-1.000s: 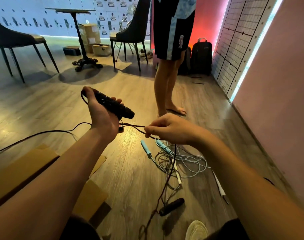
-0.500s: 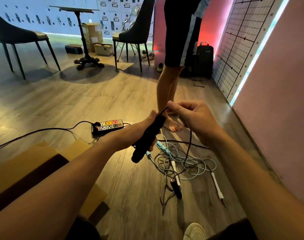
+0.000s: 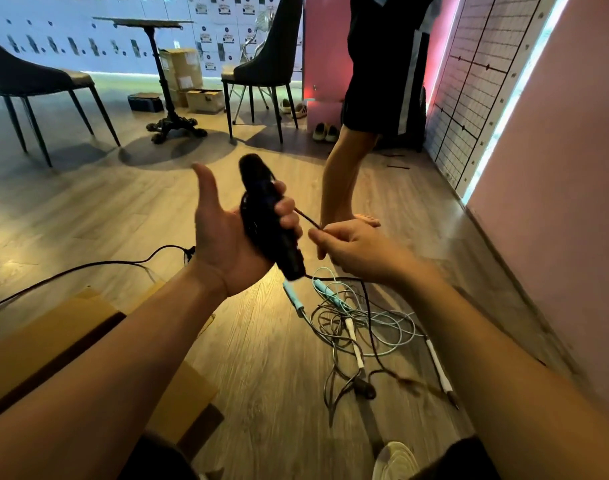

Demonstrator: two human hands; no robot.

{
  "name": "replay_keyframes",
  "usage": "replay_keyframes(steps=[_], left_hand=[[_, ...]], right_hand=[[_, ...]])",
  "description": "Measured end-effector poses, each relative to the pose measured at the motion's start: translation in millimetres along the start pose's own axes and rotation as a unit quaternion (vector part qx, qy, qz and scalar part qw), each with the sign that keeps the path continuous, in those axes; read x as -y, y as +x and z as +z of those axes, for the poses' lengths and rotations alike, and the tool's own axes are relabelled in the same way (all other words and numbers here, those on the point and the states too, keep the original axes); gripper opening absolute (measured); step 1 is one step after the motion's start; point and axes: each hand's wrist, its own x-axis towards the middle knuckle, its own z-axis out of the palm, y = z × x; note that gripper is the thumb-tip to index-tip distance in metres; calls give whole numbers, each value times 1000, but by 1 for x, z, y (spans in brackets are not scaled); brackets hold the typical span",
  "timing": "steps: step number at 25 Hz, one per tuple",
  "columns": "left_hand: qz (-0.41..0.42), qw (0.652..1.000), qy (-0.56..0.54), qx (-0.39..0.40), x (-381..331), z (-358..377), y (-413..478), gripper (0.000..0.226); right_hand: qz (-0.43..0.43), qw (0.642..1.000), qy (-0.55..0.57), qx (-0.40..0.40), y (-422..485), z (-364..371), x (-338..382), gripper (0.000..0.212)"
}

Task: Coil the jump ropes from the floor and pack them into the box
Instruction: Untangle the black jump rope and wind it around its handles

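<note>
Wooden floor [image 3: 88, 209]; black handle [image 3: 266, 220] tilts up-left.

Far left of me, a dark chair [image 3: 29, 81] stands on the wooden floor [image 3: 88, 209]. A pedestal table [image 3: 157, 64] stands beyond it, with stacked cartons [image 3: 182, 69] behind its column. A second dark chair [image 3: 268, 60] stands right of the table. A barefoot person [image 3: 348, 174] stands ahead. A black power cable [image 3: 98, 266] crosses the floor on my left. A gridded panel [image 3: 476, 84] lines the right wall.
</note>
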Motion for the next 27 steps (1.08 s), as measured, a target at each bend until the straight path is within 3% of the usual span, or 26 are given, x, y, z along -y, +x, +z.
replay_keyframes(steps=[5, 10, 13, 15, 18, 20, 23, 27], left_hand=[[178, 968, -93, -153, 1, -2, 13, 88], [219, 939, -33, -265, -1, -20, 26, 82], [259, 901, -17, -349, -8, -38, 30, 78], [236, 879, 27, -413, -13, -49, 28, 69], [85, 815, 296, -491, -8, -68, 22, 64], [-28, 803, 438, -403, 1, -69, 16, 69], [-183, 807, 525, -198, 9, -49, 5, 82], [-303, 823, 479, -31, 16, -18, 0, 86]], right_hand=[[31, 994, -83, 66, -1, 5, -7, 44], [17, 993, -83, 88, -2, 12, 7, 44], [23, 985, -126, 113, -6, 12, 12, 47], [14, 983, -143, 117, -8, 10, 15, 47], [-44, 984, -160, 67, -9, 5, 17, 40], [-89, 981, -172, 4, -8, 1, 15, 38], [-128, 970, -190, -82, -7, -7, 11, 38], [-126, 962, -177, -166, -4, -13, 2, 58]])
